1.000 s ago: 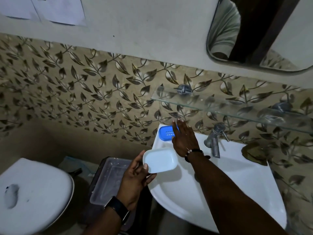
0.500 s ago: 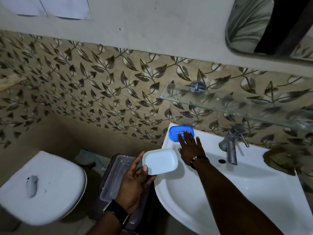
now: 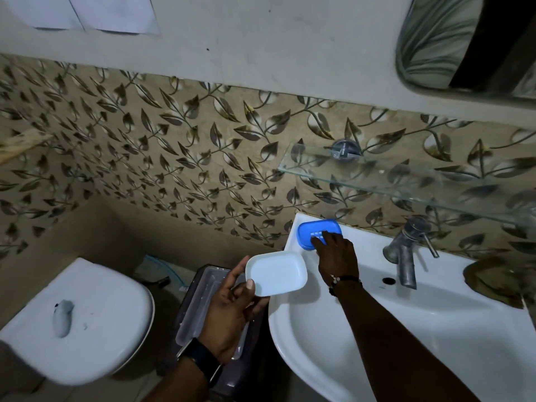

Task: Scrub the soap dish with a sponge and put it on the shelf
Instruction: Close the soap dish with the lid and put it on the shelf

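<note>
My left hand [image 3: 229, 311] holds a white oval soap dish tray [image 3: 278, 274] by its left end, hollow side up, over the sink's left rim. A blue slotted soap dish part [image 3: 309, 229] lies on the back left corner of the white sink [image 3: 435, 329]. My right hand [image 3: 338, 256] reaches over it, fingertips curled on its near edge. The glass shelf [image 3: 406, 184] hangs on the tiled wall above the sink and is bare. No sponge is in view.
A metal tap [image 3: 406, 253] stands at the back of the sink, right of my right hand. A grey bin with a clear lid [image 3: 197, 309] sits under my left hand, beside a white toilet lid [image 3: 87, 314]. A mirror [image 3: 464, 39] hangs top right.
My right hand has drawn back from flat on the blue part to curling its fingertips on the near edge. The view has shifted left. The white tray stays in my left hand.
</note>
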